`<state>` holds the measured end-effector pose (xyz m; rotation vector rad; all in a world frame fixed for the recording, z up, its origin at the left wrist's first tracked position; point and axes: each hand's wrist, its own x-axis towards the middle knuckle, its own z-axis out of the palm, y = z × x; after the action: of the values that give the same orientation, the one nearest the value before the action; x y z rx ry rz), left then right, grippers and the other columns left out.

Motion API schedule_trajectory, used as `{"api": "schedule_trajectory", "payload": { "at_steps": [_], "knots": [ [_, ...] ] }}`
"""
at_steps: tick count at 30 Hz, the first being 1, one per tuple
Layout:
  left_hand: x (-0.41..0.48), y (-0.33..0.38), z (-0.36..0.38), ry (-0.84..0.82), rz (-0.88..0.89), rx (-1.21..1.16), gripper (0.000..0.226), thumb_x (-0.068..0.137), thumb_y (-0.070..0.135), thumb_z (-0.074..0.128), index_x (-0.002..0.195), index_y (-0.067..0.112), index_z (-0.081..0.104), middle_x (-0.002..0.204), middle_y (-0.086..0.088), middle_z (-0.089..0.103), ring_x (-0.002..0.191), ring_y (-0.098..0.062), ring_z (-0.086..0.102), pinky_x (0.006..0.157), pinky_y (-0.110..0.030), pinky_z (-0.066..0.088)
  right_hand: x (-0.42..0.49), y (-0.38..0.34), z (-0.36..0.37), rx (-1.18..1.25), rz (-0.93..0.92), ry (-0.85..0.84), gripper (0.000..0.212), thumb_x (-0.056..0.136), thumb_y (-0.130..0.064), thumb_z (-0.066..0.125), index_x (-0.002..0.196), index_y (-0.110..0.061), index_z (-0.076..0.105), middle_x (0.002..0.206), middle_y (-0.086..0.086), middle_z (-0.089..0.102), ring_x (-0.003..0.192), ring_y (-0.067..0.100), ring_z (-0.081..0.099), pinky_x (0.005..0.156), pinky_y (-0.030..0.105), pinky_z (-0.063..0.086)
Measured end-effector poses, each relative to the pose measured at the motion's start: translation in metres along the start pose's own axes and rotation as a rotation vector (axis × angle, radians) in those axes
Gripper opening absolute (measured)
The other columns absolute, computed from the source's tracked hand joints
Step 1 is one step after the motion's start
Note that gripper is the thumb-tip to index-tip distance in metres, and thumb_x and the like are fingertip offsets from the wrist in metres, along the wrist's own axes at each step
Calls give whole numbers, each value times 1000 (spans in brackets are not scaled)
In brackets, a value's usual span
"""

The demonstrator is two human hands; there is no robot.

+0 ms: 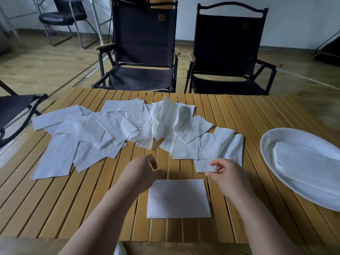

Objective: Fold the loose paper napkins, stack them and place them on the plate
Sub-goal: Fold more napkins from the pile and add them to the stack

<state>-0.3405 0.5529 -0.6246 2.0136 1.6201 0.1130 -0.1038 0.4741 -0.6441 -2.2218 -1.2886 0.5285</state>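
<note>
No legible text anywhere — the tan patch (162, 17) on each black chair (143, 43) is too small.

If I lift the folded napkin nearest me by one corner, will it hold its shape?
Probably not: the folded napkin is thin paper, and the loose napkins behind it lie rumpled, so it should droop. It looks very light; a push may bunch it against the table slats. The fold may open unless both layers are pinched.

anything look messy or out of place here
The loose napkins sprawl across the far half of the table, overlapping at all angles, with crumpled napkins sticking up mid-pile. The single napkin nearest the person lies flat and square. The stack on the plate looks tidy.
</note>
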Motion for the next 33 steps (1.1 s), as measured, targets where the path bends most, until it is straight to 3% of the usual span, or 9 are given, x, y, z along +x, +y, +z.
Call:
{"api": "schedule_trajectory", "payload": {
  "at_steps": [5,11,14,19,23,26,29,31,33],
  "knots": [
    [5,1,5,47,56,-45,21,92,42,64,105,25,60,89,7,61,75,-9,60,69,-29,57,7,-5,23,-26,-66,40,27,85,-33,77,110,-26,69,110,-9,59,96,8,59,72,23,54],
    [8,-5,6,81,82,-99,18,94,33,63,111,25,62,97,9,63,75,-6,59,55,-15,40,11,-9,23,-169,-149,130,8,95,-30,65,96,-24,70,99,-6,60,91,12,57,69,23,53],
    [8,-6,4,106,116,-137,22,94,31,64,115,27,61,101,12,60,78,-4,58,59,-16,45,9,-12,13,-86,-248,226,4,98,-25,59,97,-22,62,92,-7,61,85,10,59,70,27,55],
    [10,-7,5,153,210,-231,41,91,32,68,131,33,55,122,11,57,98,-5,56,71,-18,45,0,-23,-7,191,-360,394,5,100,-23,55,102,-18,56,90,-5,62,76,-3,58,54,9,45],
    [10,-5,6,143,260,-347,64,88,37,70,145,35,41,140,12,48,117,-4,50,83,-21,42,-10,-31,-15,464,-440,258,5,101,-22,53,97,-18,54,106,-15,70,70,6,63,54,10,44],
    [9,-3,4,88,295,-454,79,84,42,74,150,41,30,147,15,43,129,-6,45,95,-28,47,-21,-39,-19,680,-385,101,5,94,-28,52,92,-23,53,79,-26,62,58,7,53,50,14,40],
    [6,-1,2,-41,326,-563,95,74,47,81,150,49,25,152,18,36,134,-5,40,96,-28,49,-21,-39,-15,798,-252,-4,14,84,-40,55,91,-28,56,78,-13,56,77,7,56,66,23,46],
    [4,2,4,-130,357,-574,103,67,53,83,149,53,20,153,22,32,134,-2,39,101,-32,49,-20,-40,-12,909,-174,-94,20,79,-47,60,92,-32,58,92,2,60,96,23,60,77,43,47],
    [3,5,9,-156,364,-547,102,69,55,83,148,56,19,153,24,31,133,-1,40,103,-33,48,-21,-44,-11,1005,-113,-160,18,79,-46,62,94,-36,61,110,6,62,109,27,60,81,45,51]
  ]
}}
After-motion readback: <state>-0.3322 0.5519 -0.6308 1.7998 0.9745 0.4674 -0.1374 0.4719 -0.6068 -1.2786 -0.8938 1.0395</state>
